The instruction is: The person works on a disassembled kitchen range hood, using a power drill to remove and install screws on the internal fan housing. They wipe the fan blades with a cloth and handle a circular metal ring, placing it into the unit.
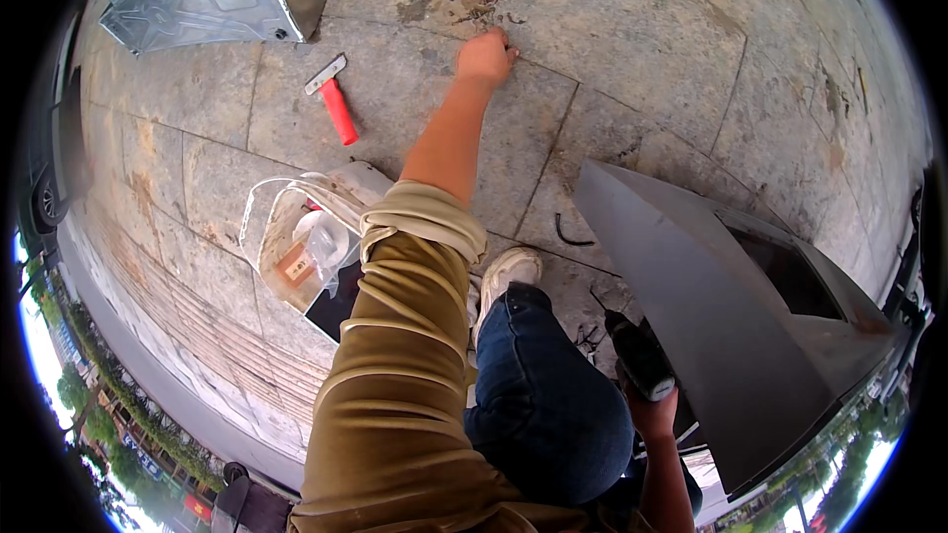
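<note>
Drill in right hand, packet in bucket

Car: dk, far L edge; I see 1 wheel
Trees: grn, lwr L bg, past gray rd

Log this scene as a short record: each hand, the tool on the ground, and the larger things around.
Left hand: left hand stretched out low at the stone paving, fingers curled; any grip hidden
Right hand: right hand holding a dark power drill
Tool on ground: red-handled scraper, left of the left hand
Right side: grey metal housing with a rectangular opening
Upper left: silvery metal piece
</note>
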`<state>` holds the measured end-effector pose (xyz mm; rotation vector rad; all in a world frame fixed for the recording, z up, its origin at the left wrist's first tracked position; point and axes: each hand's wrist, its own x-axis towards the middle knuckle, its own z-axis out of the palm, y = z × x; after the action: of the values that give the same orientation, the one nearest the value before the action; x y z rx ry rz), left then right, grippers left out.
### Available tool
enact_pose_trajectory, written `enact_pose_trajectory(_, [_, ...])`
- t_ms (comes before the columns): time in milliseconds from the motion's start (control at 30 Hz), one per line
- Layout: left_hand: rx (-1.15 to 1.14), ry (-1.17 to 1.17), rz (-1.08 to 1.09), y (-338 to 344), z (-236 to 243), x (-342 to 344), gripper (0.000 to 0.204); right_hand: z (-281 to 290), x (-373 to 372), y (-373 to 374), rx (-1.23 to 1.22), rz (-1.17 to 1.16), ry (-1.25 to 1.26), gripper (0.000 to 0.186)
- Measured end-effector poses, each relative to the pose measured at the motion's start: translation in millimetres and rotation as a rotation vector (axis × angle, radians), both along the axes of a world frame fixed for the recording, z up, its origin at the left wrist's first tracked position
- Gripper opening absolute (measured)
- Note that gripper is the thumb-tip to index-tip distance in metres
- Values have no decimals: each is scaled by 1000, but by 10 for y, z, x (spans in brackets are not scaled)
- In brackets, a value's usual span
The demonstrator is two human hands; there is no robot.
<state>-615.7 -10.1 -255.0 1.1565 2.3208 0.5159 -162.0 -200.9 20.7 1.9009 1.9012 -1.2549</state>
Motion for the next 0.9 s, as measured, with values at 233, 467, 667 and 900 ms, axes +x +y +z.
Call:
enact_pose_trajectory(233, [285,-433,301,-70,-355,-216,19,8,-22,20,-5,7,17,38])
enact_pose_trajectory(467, [804,-1590,708,-229,193,-688,22,-15,-77,4,-10,-18,13,37])
enact_pose_trajectory(667, [202,-310,392,84,-49,-828,26,9,-108,59,-69,-9,-65,37])
enact_pose_trajectory(900, [-94,215,202,314,-229,-637,24,94,-271,96,-127,-54,-230,40])
